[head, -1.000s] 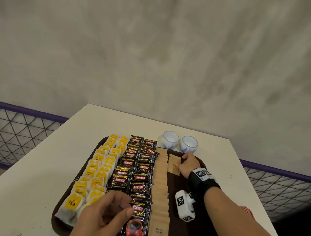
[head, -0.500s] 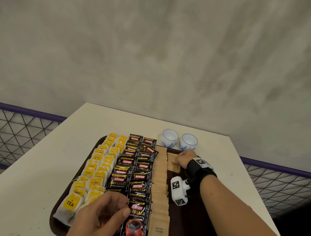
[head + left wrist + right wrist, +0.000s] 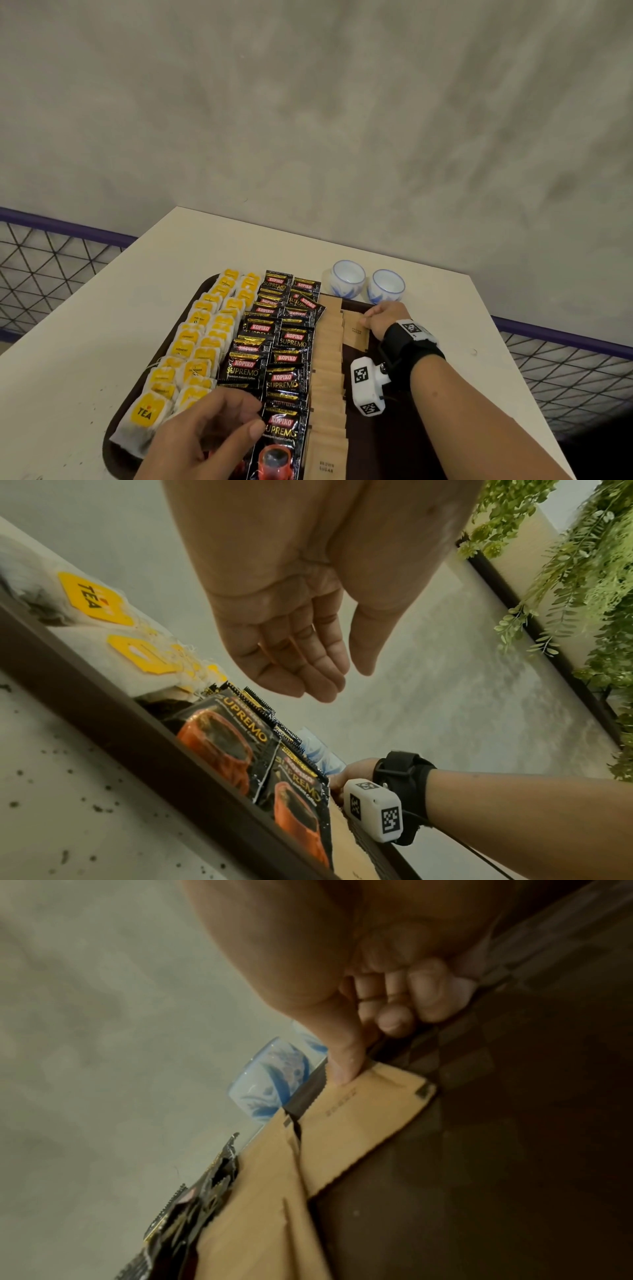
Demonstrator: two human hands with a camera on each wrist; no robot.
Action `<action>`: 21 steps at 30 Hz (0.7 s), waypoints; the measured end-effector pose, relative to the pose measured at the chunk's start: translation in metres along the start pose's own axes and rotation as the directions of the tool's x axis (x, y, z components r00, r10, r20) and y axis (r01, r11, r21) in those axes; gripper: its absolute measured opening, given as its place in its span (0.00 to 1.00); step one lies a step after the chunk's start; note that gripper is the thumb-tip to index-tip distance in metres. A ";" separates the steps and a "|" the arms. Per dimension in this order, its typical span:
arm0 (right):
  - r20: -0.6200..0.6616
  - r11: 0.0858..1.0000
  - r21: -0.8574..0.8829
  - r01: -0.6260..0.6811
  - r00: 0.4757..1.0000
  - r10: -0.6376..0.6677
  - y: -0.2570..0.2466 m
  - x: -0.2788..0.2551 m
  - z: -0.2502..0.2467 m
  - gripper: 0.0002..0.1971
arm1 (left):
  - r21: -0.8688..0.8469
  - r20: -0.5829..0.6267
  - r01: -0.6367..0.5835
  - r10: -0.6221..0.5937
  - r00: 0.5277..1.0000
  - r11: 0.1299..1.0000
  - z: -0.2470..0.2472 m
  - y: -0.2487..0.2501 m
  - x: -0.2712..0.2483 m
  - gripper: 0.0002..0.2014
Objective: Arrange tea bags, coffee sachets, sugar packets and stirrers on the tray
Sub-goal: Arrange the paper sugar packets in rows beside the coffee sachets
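Note:
A dark brown tray (image 3: 387, 442) holds rows of yellow-tagged tea bags (image 3: 191, 342), black coffee sachets (image 3: 291, 339) and a column of brown sugar packets (image 3: 329, 377). At the tray's far end my right hand (image 3: 380, 318) pinches one brown sugar packet (image 3: 356, 334) that lies beside the column. In the right wrist view the thumb (image 3: 342, 1058) presses on that packet (image 3: 359, 1123) and the other fingers are curled. My left hand (image 3: 212, 431) hovers over the near coffee sachets (image 3: 222, 737), fingers relaxed (image 3: 308, 664), holding nothing. No stirrers are in view.
Two white-and-blue cups (image 3: 346, 282) (image 3: 387, 289) stand on the white table just beyond the tray's far edge, close to my right hand. The tray's right part is bare. A wire-mesh fence with a purple rail (image 3: 61, 229) runs behind the table.
My right hand has shifted slightly on the sugar packet at the tray's far end. The left hand has stayed over the near sachets.

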State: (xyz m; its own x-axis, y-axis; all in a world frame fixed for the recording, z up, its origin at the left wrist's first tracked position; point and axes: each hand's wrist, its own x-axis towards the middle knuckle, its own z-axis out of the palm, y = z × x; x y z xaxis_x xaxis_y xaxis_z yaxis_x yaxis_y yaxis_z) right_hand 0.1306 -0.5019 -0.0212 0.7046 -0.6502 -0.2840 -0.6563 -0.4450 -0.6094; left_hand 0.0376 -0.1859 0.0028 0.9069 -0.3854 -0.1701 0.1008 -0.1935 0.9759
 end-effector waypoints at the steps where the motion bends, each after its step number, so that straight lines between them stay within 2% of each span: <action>1: -0.014 1.000 0.003 0.002 1.000 -0.002 0.001 0.000 0.000 0.11 | 0.004 -0.002 -0.003 0.003 1.000 1.000 0.000 0.000 0.000 0.41; 7: -0.143 0.990 0.141 0.029 0.990 -0.009 0.005 -0.001 -0.003 0.11 | 0.039 -0.039 -0.016 0.018 0.999 0.999 -0.003 -0.003 0.001 0.42; 15: -0.156 0.966 0.256 0.024 0.988 0.017 0.000 0.006 0.009 0.11 | 0.042 -0.030 -0.018 0.020 0.999 0.999 -0.001 -0.004 0.003 0.41; 19: -0.172 0.961 0.277 0.006 0.984 0.043 -0.001 0.009 0.014 0.08 | 0.010 -0.051 -0.013 0.014 0.999 1.000 -0.004 -0.002 0.003 0.31; 21: -0.177 0.959 0.285 0.003 0.983 0.050 -0.002 0.010 0.016 0.07 | 0.013 -0.047 -0.017 0.018 0.999 1.000 -0.004 -0.003 0.003 0.37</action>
State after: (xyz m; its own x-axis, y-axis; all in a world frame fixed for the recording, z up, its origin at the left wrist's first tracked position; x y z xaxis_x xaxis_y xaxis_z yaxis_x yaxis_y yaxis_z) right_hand 0.1432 -0.4978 -0.0341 0.6122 -0.7704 -0.1781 -0.5503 -0.2533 -0.7956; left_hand 0.0422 -0.1829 0.0002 0.9268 -0.3460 -0.1459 0.0798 -0.1980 0.9769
